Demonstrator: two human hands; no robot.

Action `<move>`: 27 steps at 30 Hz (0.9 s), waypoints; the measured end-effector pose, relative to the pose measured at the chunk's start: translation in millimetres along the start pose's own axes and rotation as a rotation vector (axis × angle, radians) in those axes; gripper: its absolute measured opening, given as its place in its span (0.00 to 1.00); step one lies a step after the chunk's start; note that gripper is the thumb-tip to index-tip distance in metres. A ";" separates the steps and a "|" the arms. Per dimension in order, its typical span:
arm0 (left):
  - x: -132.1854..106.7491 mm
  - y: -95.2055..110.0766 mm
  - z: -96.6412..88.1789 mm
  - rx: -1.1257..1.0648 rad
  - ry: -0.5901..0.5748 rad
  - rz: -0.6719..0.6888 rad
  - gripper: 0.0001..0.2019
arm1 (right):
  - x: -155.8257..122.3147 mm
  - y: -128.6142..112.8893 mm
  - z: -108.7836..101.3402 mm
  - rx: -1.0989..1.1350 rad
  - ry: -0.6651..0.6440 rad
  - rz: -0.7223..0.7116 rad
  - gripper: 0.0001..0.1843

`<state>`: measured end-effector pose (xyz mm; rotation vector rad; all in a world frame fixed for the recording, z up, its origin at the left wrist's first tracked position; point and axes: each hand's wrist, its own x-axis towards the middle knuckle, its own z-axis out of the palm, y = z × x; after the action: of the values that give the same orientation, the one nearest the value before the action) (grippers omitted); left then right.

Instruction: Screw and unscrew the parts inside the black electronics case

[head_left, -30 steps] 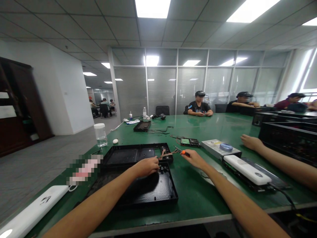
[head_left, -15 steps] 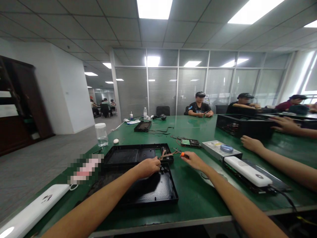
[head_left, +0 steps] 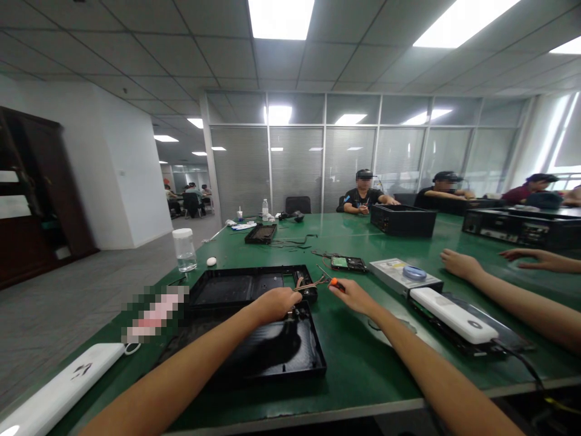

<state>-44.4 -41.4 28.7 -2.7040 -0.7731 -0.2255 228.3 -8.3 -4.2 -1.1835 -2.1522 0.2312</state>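
My left hand (head_left: 278, 304) is closed around a bundle of thin coloured wires (head_left: 313, 284), above an opened black plastic case. One half of the case (head_left: 227, 284) lies farther off, the other half (head_left: 290, 351) nearer, partly under my left forearm. My right hand (head_left: 354, 295) grips a screwdriver (head_left: 336, 283) with an orange and black handle. Its thin shaft points away and to the left, close to the loose wire ends. Whether the shaft touches the wires I cannot tell.
To the right lie a silver drive box (head_left: 394, 272) with a blue ring of tape (head_left: 414, 273) and a white power bank (head_left: 454, 315). A circuard-like green and black drive (head_left: 348, 263) lies ahead. A clear jar (head_left: 184, 251) stands left. A co-worker's hands (head_left: 463, 264) rest at right.
The black computer case at right has moved away across the table, and the person opposite reaches a hand to it. My left hand has shifted slightly right with the wires.
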 end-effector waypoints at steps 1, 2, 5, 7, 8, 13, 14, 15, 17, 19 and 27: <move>3.9 1.0 -2.3 0.018 -0.002 0.012 0.06 | 0.2 -0.8 0.7 -0.001 -0.004 -0.003 0.16; 7.7 2.2 -4.6 0.028 0.002 0.029 0.06 | 0.3 -1.4 1.3 -0.001 -0.009 -0.005 0.16; 17.4 6.2 -8.5 0.027 0.014 0.069 0.07 | 0.6 -1.9 2.3 0.001 -0.013 -0.003 0.16; 20.8 8.5 -6.2 0.011 -0.004 0.083 0.06 | 0.8 -1.5 2.0 -0.004 -0.011 0.000 0.15; 21.4 9.5 -3.3 0.001 -0.016 0.082 0.06 | 0.8 -1.3 1.6 -0.009 -0.009 -0.001 0.16; 17.4 12.1 18.2 -0.053 0.010 0.056 0.04 | 0.2 -1.3 0.5 -0.020 -0.013 -0.021 0.16; 16.4 12.4 21.0 -0.065 0.022 0.076 0.05 | 0.1 -1.5 0.6 -0.018 -0.015 -0.024 0.16; 15.7 12.7 22.7 -0.078 0.031 0.100 0.05 | 0.0 -1.8 0.5 -0.014 -0.016 -0.023 0.16; 15.1 12.9 22.3 -0.113 0.054 0.118 0.06 | -0.1 -2.3 -0.1 -0.013 -0.017 -0.017 0.16; 15.1 12.6 18.4 -0.164 0.085 0.088 0.07 | 0.0 -2.6 -1.8 -0.017 -0.016 -0.018 0.16; 6.9 17.0 10.7 -0.344 0.009 0.163 0.09 | 0.0 0.0 -5.0 -0.039 -0.020 -0.021 0.16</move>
<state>-28.8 -48.0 15.9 -3.0670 -0.5485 -0.3605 231.5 -9.0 -0.4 -1.1838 -2.1951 0.1939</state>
